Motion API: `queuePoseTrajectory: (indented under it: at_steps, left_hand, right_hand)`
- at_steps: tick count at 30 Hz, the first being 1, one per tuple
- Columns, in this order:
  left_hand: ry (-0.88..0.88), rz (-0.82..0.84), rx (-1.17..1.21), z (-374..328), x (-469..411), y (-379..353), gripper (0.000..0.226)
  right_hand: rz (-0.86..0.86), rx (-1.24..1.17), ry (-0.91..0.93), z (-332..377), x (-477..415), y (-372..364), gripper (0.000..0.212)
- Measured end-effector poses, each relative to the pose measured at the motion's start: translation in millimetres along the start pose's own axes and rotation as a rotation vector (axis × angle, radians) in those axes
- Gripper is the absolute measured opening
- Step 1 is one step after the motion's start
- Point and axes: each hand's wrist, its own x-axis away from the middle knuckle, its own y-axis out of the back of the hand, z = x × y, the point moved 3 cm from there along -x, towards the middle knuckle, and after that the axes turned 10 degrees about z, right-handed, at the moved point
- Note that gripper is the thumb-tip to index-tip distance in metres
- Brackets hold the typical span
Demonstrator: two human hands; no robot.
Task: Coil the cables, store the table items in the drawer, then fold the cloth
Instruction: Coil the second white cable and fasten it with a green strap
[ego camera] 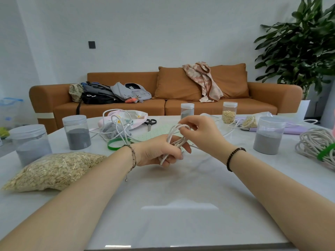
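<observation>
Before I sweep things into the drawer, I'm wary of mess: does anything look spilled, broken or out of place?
Nothing looks spilled or broken. The oat bag lies whole at the left; grey-filled jars stand upright. Only a loose white cable sprawls uncoiled over the printed pouch.

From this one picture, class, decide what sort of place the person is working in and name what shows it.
Most likely a home living room: an orange-brown sofa strewn with bags and clothes stands behind the pale table, and a tall potted plant fills the right corner.
</observation>
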Motion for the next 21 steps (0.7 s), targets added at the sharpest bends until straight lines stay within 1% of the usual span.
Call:
queuePoseTrajectory:
  at_steps: [4,7,9,11,13,15,17,21]
  left_hand:
    - [0.042,0.001,0.122,4,-3,-1,0.015]
    - [0.038,0.004,0.18,4,-5,-4,0.019]
    - [0.02,-0.042,0.204,2,-4,-1,0.015]
    - [0.026,-0.065,0.281,1,-1,4,0.009]
    - [0.04,-0.071,0.34,3,0,6,0.006]
    - [0.07,-0.082,0.322,5,0,5,0.01]
    - [0.09,-0.078,0.259,4,0,0,0.014]
    - [0.086,-0.126,0.115,-7,-2,-12,0.017]
  right_hand:
    - [0.016,-0.018,-0.006,-3,-2,1,0.009]
    - [0.018,-0.06,-0.002,-7,-4,0,0.007]
    - [0.06,-0.135,0.0,-10,-5,1,0.007]
    - [0.131,-0.236,-0.006,-10,-6,3,0.006]
    - [0.191,-0.32,-0.011,-7,-3,4,0.018]
    - [0.199,-0.347,-0.023,-3,1,3,0.035]
    - [0.158,-0.275,-0.043,0,3,-1,0.047]
    - [-0.037,0.076,-0.094,5,5,-3,0.063]
